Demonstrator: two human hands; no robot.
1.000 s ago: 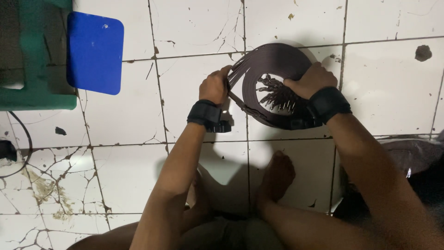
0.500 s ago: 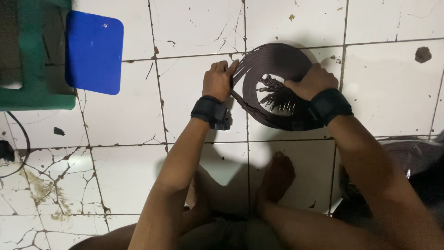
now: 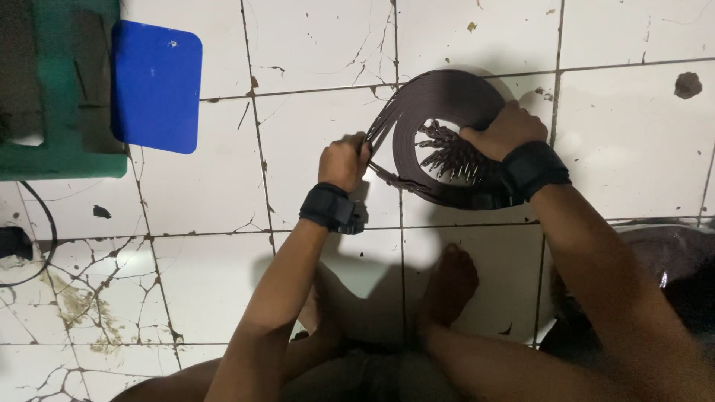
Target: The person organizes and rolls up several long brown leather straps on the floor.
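Note:
A coil of several dark brown belts (image 3: 439,100) lies on the white tiled floor, with a cluster of metal buckles (image 3: 450,156) in its middle. My left hand (image 3: 344,160) grips the loose belt ends at the coil's left side, fingers closed around them. My right hand (image 3: 500,130) presses down on the coil's right part and holds it. Both wrists wear black bands.
A blue plastic board (image 3: 156,85) lies at the upper left, beside a green plastic piece (image 3: 59,160). A black cable (image 3: 30,238) runs along the left edge. My bare foot (image 3: 447,286) rests below the coil. A dark bundle (image 3: 670,257) sits at the right edge.
My left hand has slid a little up and left along the belt ends, pulling them outward from the coil. My right hand has stayed on the coil.

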